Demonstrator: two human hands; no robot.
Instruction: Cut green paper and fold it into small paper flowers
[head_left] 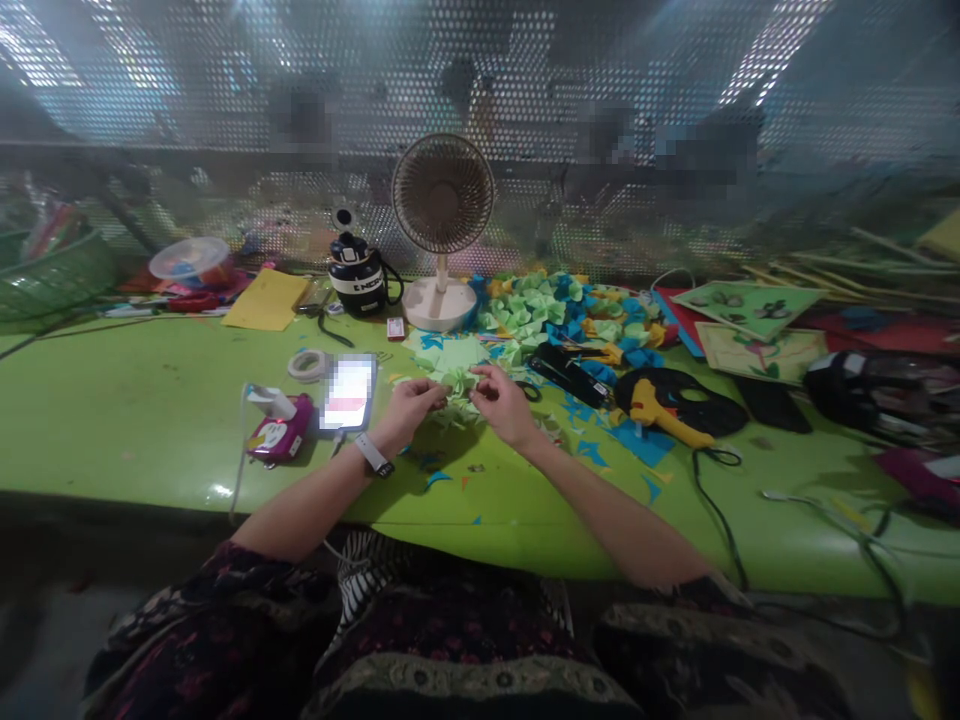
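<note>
Between my two hands is a light green paper flower (pixel 460 388) with cut, crinkled petals. My left hand (pixel 412 410), with a white-strapped watch on the wrist, pinches its left side. From the right, the thumb and fingers of my right hand (pixel 505 404) close on its other edge. Light green paper scraps (pixel 452 416) lie beneath the hands, and blue paper scraps (pixel 592 452) are scattered to the right. Behind the hands spreads a heap of green, blue and orange paper flowers (pixel 536 305). A black stapler (pixel 571 374) lies to the right of my right hand.
On the green table (pixel 172 400) stand a fan (pixel 442 200) and a dark bottle (pixel 358 280). A lit phone (pixel 348 392), tape roll (pixel 307 366) and purple device (pixel 282 430) lie left. A yellow glue gun (pixel 667 412) with its cord lies right, near paper cards (pixel 757 350).
</note>
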